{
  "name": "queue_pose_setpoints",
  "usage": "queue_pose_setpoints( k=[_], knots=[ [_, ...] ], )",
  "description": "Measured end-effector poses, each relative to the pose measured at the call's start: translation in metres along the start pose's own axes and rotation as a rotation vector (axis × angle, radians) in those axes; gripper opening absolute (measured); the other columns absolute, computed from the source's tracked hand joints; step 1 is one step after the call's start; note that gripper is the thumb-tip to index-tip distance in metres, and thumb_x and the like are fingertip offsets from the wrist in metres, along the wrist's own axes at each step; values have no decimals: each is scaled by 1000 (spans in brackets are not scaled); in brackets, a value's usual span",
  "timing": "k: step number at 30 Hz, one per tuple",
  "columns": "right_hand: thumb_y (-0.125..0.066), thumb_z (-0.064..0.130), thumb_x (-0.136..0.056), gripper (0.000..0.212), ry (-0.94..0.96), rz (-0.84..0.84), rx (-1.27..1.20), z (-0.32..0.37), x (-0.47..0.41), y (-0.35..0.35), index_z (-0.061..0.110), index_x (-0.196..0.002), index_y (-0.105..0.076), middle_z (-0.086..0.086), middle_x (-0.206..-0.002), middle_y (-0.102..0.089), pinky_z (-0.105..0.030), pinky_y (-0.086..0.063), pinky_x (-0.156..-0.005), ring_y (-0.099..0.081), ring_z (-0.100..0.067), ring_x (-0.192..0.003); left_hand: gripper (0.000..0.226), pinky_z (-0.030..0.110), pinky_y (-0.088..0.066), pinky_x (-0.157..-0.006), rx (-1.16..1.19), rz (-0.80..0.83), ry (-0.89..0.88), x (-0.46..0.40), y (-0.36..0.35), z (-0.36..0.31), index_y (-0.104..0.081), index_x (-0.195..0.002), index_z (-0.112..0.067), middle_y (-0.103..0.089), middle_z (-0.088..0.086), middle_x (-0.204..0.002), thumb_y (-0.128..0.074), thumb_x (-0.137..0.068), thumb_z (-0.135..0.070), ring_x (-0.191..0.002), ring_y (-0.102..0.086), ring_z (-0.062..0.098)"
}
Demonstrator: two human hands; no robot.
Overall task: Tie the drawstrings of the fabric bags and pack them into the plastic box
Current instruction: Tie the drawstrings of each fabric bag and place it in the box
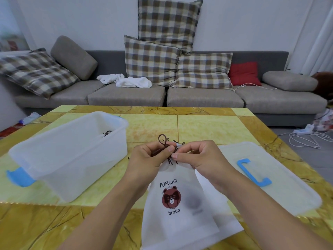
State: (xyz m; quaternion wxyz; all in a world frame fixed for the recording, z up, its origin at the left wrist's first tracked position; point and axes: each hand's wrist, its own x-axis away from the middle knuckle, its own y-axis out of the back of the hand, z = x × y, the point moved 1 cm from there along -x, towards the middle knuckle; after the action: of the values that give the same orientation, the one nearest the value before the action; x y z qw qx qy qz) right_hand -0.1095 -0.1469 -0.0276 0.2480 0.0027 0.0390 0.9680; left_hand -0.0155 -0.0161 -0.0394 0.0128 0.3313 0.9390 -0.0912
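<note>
Two hands, left hand and right hand, pinch one white bag's drawstring; one plastic box

A white fabric bag printed with a brown bear lies flat just right of the translucent plastic box, its brown drawstring looped above its gathered mouth.

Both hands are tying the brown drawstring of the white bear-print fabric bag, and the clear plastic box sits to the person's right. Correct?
Not quite: in the head view the clear plastic box sits to the person's left. Both the left hand and right hand do pinch the brown drawstring of the white bear-print fabric bag.
</note>
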Motion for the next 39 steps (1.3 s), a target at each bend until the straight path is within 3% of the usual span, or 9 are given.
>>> queue_pose_setpoints(
  k=[5,10,13,20,24,28,31,33,39],
  knots=[
    [-91,18,-67,33,-66,-68,-53,-1,-1,-2,9,-90,-70,-4,-82,-70,-24,-46,-59,-64,-14,-68,11,26,-56,-72,6,28,-22,-2,5,-1,-78,-94,-11,-78,11,-93,-69,-88,-9,-84,-72,17],
    [-92,34,-63,51,-297,116,-47,-4,0,-2,6,-102,-73,-5,-92,-75,-34,-45,-77,-63,-17,-80,16,25,-57,-73,10,101,-45,-1,9,-3,-80,-89,-14,-78,11,-91,-72,-76,-17,-83,-73,17],
    [-82,25,-78,38,-277,193,-85,-3,3,-2,10,-112,-74,-8,-107,-76,-33,-45,-83,-67,-16,-91,23,26,-58,-75,24,129,-38,-1,11,-4,-79,-93,-6,-77,15,-94,-73,-74,-15,-86,-73,21],
    [-76,5,-83,14,-39,109,-122,-8,0,-7,2,-97,-78,-19,-99,-76,-29,-56,-82,-72,-22,-87,22,27,-57,-75,-29,115,-15,-3,14,-5,-79,-93,-7,-77,14,-95,-75,-74,-17,-86,-74,21],
    [-78,3,-83,11,75,13,38,-9,0,-9,7,-93,-80,-9,-93,-78,-32,-59,-87,-74,-23,-93,11,26,-56,-78,-234,95,-153,-6,14,-4,-81,-89,-14,-74,5,-85,-76,-82,-8,-85,-71,15],
    [-78,2,-79,6,224,-108,159,-11,0,-16,5,-75,-76,-10,-79,-76,-41,-56,-69,-66,-14,-70,22,14,-47,-70,-364,63,-284,-6,13,-4,-81,-89,-23,-62,-16,-70,-76,-82,-3,-73,-61,1],
    [-75,-1,-77,13,319,-220,146,-13,1,-22,7,-70,-68,6,-66,-70,-22,-45,-55,-57,-5,-58,19,17,-50,-74,-378,25,-324,-7,12,-2,-82,-90,-22,-63,-12,-73,-76,-83,-5,-77,-64,6],
    [-73,0,-78,16,328,-244,145,-11,2,-26,11,-77,-61,3,-66,-68,-21,-41,-52,-51,-7,-54,15,20,-53,-78,-362,13,-309,-7,12,-2,-82,-92,-17,-70,-1,-80,-74,-85,-5,-83,-69,13],
    [-64,-5,-88,25,195,6,71,-6,-3,-24,18,-98,-71,-2,-84,-70,-25,-49,-56,-56,-10,-60,11,20,-56,-82,-279,54,-213,-4,15,-5,-78,-94,-6,-79,4,-87,-70,-89,-3,-90,-74,20]
  ],
)
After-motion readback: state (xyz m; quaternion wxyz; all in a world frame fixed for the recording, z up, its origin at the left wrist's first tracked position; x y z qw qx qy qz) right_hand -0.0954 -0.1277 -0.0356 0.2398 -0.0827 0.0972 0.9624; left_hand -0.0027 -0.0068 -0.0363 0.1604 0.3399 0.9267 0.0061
